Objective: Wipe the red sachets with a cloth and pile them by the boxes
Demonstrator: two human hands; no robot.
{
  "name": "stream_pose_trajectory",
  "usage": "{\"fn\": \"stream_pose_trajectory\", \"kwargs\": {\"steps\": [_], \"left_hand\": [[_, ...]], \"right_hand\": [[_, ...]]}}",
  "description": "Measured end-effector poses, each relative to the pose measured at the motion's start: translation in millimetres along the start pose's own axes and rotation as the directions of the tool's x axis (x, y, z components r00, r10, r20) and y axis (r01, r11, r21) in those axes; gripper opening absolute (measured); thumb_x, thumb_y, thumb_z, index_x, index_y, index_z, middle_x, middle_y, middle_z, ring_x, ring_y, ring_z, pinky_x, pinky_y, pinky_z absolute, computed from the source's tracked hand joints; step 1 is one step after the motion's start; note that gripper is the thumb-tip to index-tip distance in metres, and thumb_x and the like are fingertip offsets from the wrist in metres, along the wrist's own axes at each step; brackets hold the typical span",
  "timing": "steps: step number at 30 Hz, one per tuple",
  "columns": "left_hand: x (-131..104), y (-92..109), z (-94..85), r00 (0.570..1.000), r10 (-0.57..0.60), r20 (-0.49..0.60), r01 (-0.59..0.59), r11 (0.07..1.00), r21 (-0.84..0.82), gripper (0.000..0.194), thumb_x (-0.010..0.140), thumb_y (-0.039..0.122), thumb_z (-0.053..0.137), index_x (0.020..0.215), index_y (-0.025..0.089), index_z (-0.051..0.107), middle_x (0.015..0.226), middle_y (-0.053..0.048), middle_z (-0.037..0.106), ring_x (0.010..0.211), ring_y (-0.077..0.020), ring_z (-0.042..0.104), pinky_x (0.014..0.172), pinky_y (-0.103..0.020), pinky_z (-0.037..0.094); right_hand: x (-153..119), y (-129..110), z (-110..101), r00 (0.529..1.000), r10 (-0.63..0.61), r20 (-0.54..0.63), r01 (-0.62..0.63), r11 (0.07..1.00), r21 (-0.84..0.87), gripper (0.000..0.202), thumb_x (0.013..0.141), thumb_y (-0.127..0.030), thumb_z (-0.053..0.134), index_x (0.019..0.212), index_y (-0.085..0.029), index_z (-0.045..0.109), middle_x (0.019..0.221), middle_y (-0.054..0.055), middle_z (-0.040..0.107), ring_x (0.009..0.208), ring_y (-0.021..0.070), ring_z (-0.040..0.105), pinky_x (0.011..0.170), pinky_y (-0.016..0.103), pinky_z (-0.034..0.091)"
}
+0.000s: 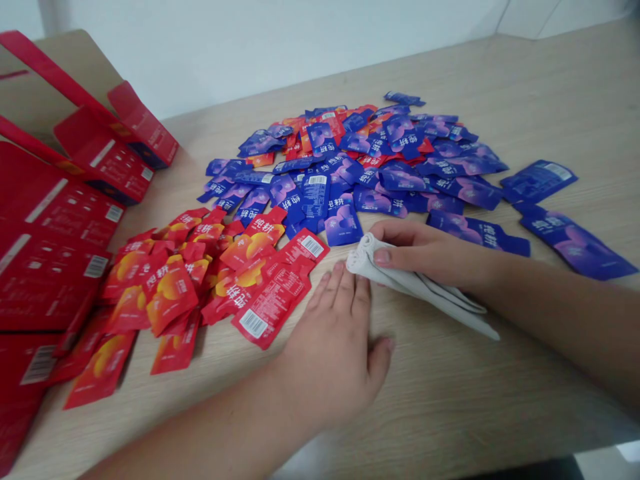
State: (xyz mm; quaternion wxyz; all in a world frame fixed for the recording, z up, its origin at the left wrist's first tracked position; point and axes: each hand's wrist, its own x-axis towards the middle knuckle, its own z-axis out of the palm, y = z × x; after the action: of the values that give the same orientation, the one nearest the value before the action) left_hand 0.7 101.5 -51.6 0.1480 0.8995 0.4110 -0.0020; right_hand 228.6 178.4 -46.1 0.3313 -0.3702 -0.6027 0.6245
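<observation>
My left hand lies flat on the table, palm down, fingers stretched out and thumb apart. Its fingertips are close to a red sachet with a barcode on its back. In my right hand is a folded white cloth, pinched near its rolled end, with the loose end trailing toward the lower right. Several red sachets with orange pictures form a pile to the left. Beyond my hands spreads a larger heap of blue-purple sachets, with red ones mixed in at the back.
Several red cardboard boxes stand along the left side, some with raised flaps. The wood-grain table meets a white wall at the back. A few blue sachets lie apart on the right, near my right forearm.
</observation>
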Motion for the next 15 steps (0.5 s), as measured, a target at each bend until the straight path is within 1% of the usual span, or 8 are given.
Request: {"fn": "stream_pose_trajectory", "kwargs": {"steps": [2,5,7,10,11,12,14,15], "left_hand": [[3,1,-0.7,1.0,-0.002,0.0,0.002,1.0,-0.018,0.092,0.105,0.056,0.055,0.17,-0.006,0.031,0.178,-0.035,0.026,0.168,-0.05,0.02,0.136,-0.067,0.027],[10,0,-2.4,0.999,0.0,-0.047,-0.003,0.998,-0.058,0.093,0.105,0.059,0.056,0.17,-0.003,0.031,0.18,-0.032,0.022,0.17,-0.0464,0.014,0.138,-0.064,0.025],[13,-4,-4.7,0.996,0.003,-0.089,-0.011,0.995,-0.095,0.09,0.108,0.059,0.054,0.17,-0.002,0.032,0.18,-0.031,0.022,0.171,-0.0444,0.012,0.138,-0.063,0.024],[13,-13,-9.8,0.99,0.037,-0.135,-0.057,0.987,-0.148,0.088,0.11,0.061,0.048,0.17,-0.001,0.031,0.18,-0.031,0.024,0.171,-0.0434,0.011,0.138,-0.066,0.023],[12,-18,-11.7,0.989,0.059,-0.136,-0.08,0.984,-0.16,0.095,0.108,0.067,0.05,0.171,-0.001,0.029,0.18,-0.032,0.023,0.171,-0.0439,0.011,0.137,-0.067,0.023],[9,-23,-13.5,0.989,0.082,-0.125,-0.102,0.98,-0.169,0.107,0.104,0.075,0.055,0.172,-0.001,0.024,0.18,-0.033,0.019,0.171,-0.0449,0.011,0.136,-0.069,0.024],[4,-33,-16.6,0.99,0.12,-0.073,-0.131,0.977,-0.171,0.136,0.088,0.088,0.069,0.175,0.0,0.012,0.18,-0.036,0.011,0.17,-0.0473,0.01,0.134,-0.071,0.027],[2,-38,-17.8,0.99,0.134,-0.04,-0.139,0.977,-0.162,0.147,0.081,0.09,0.076,0.175,0.001,0.006,0.18,-0.037,0.009,0.17,-0.048,0.011,0.134,-0.072,0.027]], "right_hand": [[-1,0,0,1.0,-0.003,0.001,0.003,1.0,-0.005,0.024,0.091,-0.047,0.084,0.095,-0.024,0.076,0.094,-0.001,0.071,0.087,0.0189,0.064,0.08,0.032,0.054],[-2,1,2,1.0,-0.006,-0.015,0.006,1.0,-0.012,0.027,0.091,-0.049,0.085,0.096,-0.024,0.076,0.094,0.0,0.071,0.086,0.019,0.063,0.079,0.032,0.052],[-3,3,3,0.998,-0.009,-0.058,0.008,1.0,-0.018,0.029,0.092,-0.051,0.085,0.097,-0.024,0.076,0.095,0.0,0.071,0.087,0.0195,0.062,0.08,0.033,0.052],[-3,5,5,0.985,-0.021,-0.168,0.017,1.0,-0.027,0.032,0.092,-0.057,0.083,0.099,-0.026,0.075,0.098,0.001,0.071,0.088,0.0214,0.062,0.081,0.036,0.053],[-2,5,5,0.978,-0.027,-0.207,0.02,0.999,-0.036,0.034,0.092,-0.059,0.083,0.099,-0.027,0.074,0.099,0.002,0.072,0.089,0.0223,0.062,0.082,0.037,0.053],[-1,5,6,0.969,-0.034,-0.245,0.022,0.998,-0.051,0.035,0.091,-0.06,0.082,0.099,-0.027,0.073,0.099,0.002,0.072,0.09,0.023,0.062,0.083,0.038,0.054],[0,6,5,0.954,-0.047,-0.297,0.021,0.996,-0.09,0.036,0.09,-0.062,0.082,0.098,-0.028,0.072,0.099,0.002,0.072,0.091,0.0236,0.063,0.086,0.039,0.055],[1,6,5,0.949,-0.053,-0.31,0.021,0.994,-0.105,0.036,0.09,-0.061,0.082,0.097,-0.028,0.071,0.098,0.001,0.071,0.091,0.0235,0.063,0.086,0.039,0.055]]}}
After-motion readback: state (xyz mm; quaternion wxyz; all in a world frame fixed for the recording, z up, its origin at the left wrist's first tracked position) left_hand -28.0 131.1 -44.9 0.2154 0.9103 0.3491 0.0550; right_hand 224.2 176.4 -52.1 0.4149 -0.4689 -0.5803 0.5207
